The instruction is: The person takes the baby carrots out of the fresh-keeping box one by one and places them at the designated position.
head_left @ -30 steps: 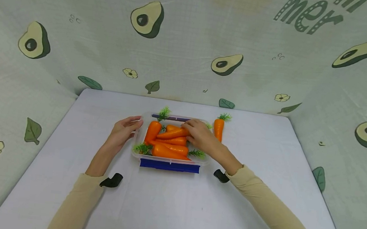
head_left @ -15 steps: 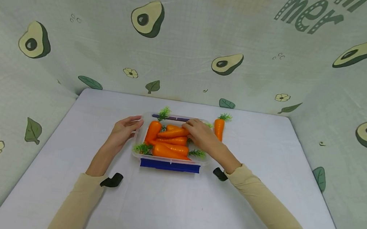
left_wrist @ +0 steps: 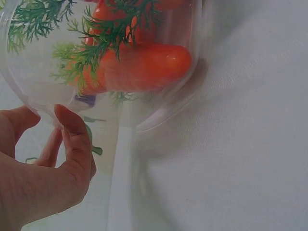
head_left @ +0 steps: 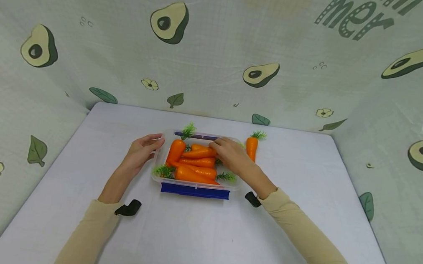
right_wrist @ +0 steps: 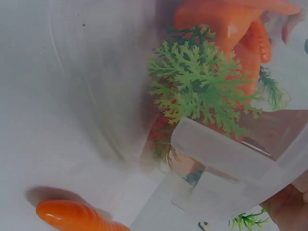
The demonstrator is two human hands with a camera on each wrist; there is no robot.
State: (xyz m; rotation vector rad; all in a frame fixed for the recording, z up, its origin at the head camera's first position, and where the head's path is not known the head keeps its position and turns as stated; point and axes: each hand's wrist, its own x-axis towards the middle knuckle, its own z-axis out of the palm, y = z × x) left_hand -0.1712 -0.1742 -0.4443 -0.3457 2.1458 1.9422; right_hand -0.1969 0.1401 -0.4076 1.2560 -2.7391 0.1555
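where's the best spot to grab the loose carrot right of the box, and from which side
I'd probably take the loose carrot by its thick orange end, just below the leafy top, from above and the right, gripping across its sides. It lies lengthwise, widest there and narrowing toward the near end, with the box close on its left.

Pale fabric walls [head_left: 211,44] printed with avocados [head_left: 169,22] surround a white-covered table [head_left: 187,239] on three sides
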